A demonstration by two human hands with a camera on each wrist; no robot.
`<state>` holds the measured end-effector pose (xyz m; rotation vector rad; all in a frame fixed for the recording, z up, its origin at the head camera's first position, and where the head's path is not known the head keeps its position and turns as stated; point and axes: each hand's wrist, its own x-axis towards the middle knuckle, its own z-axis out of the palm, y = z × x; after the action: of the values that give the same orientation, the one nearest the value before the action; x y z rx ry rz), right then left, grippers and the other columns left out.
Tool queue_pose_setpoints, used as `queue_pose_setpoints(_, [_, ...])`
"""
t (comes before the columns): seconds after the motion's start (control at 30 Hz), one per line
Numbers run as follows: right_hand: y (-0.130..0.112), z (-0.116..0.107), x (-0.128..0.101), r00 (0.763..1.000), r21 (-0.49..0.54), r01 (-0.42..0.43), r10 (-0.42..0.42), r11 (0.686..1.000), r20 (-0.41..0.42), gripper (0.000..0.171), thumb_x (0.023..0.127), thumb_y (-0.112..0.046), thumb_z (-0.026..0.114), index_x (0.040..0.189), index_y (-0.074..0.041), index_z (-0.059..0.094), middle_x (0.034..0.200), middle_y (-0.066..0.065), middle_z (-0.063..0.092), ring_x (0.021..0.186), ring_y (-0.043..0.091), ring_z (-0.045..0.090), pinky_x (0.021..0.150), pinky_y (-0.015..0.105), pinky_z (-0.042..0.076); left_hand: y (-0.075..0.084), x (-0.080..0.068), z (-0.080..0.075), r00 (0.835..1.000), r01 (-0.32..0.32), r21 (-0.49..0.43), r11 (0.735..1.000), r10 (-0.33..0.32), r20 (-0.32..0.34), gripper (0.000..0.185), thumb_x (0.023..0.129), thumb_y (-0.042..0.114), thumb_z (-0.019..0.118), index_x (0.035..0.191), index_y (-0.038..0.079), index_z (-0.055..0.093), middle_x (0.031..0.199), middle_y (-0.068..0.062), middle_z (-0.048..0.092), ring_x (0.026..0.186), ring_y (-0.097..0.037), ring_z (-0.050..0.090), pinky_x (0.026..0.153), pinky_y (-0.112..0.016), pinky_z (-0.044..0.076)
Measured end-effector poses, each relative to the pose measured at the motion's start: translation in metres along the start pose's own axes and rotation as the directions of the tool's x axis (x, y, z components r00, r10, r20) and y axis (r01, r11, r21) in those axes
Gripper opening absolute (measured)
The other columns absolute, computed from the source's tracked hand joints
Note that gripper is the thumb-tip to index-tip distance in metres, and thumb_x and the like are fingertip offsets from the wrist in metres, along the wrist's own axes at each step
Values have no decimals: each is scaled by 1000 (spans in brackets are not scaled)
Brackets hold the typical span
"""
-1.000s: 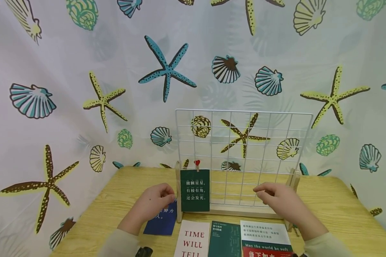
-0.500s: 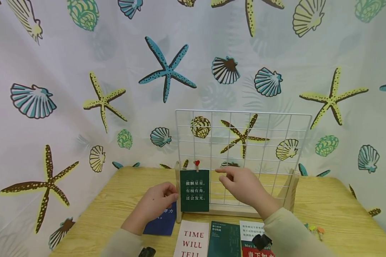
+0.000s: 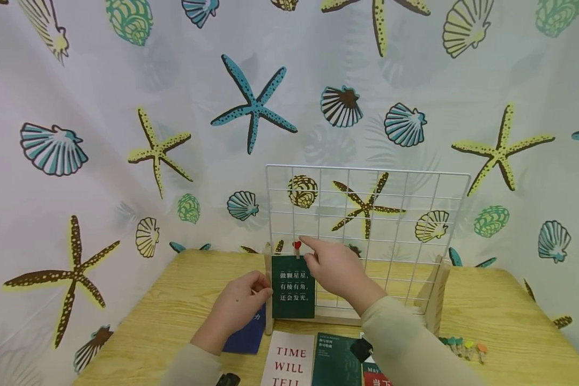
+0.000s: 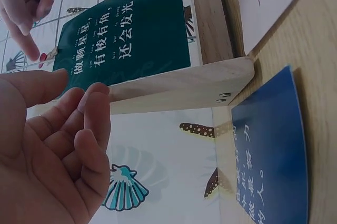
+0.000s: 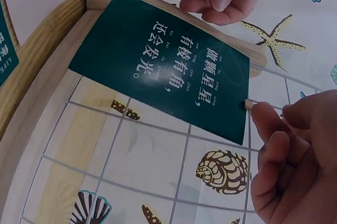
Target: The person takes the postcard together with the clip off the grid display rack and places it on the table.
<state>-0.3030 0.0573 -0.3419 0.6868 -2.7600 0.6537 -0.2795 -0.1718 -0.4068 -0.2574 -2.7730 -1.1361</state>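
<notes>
A dark green card [image 3: 293,289] with white writing hangs on the white wire grid [image 3: 376,214], held at its top by a small wooden clip with a red heart [image 3: 297,245]. My right hand [image 3: 335,268] is at that clip, index finger stretched out to the heart and the other fingers bent. In the right wrist view, a fingertip of the right hand [image 5: 295,155] overlaps the end of the wooden clip [image 5: 249,104]. The left hand [image 3: 243,300], fingers loosely bent and holding nothing, stays beside the grid's left wooden post [image 4: 184,84], near the card's left edge.
A blue card [image 3: 246,332] lies left of the stand. In front lie a pale card with red lettering [image 3: 289,359], a green card [image 3: 338,362] and further cards partly behind the right sleeve. Several coloured clips [image 3: 463,348] lie on the wooden table [image 3: 502,316] at right.
My right hand has moved left across the grid, from its right side to the clip above the hanging card. The left hand has shifted slightly right, towards the post.
</notes>
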Motion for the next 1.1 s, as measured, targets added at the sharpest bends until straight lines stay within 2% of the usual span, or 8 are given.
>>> queue_pose_setpoints(0.33, [-12,16,12,996,-94,-86,84,992,-31,45,107,-31,52,151,-24,48,49,-2,48,37,12,34,38,28,30,3,-1,2,1000,2,11,1000,-1,-13,8,98,21,67,103,16,66,89,5,64,78,-14,58,69,-35,50])
queue_pose_setpoints(0.47, [-16,23,15,992,-77,-121,117,990,-57,43,107,-32,52,149,-23,51,50,-1,49,38,13,37,38,29,32,4,-1,4,1000,5,12,1000,-5,-20,9,98,21,67,104,15,66,88,4,64,76,-14,58,68,-35,50])
queue_pose_setpoints(0.77, [-19,36,19,980,-109,-158,142,981,-141,27,108,-30,50,131,-20,61,57,-6,51,44,15,47,41,32,38,6,-2,6,1000,4,-2,1000,-4,-11,12,98,21,67,108,14,67,91,3,65,78,-13,59,70,-36,51])
queue_pose_setpoints(0.93, [-18,39,19,971,-149,-171,140,974,-196,21,107,-31,53,121,-21,64,63,-6,58,45,16,48,42,33,39,5,-1,7,1000,24,-18,1000,-24,-4,17,99,23,66,113,15,66,99,1,68,87,-15,64,75,-39,53])
queue_pose_setpoints(1.1, [-16,36,18,969,-189,-173,133,967,-208,17,107,-29,54,117,-21,65,68,-6,63,46,15,49,41,33,40,2,0,8,1000,12,-33,999,-11,8,19,99,25,64,116,16,65,105,0,69,94,-18,66,80,-43,54])
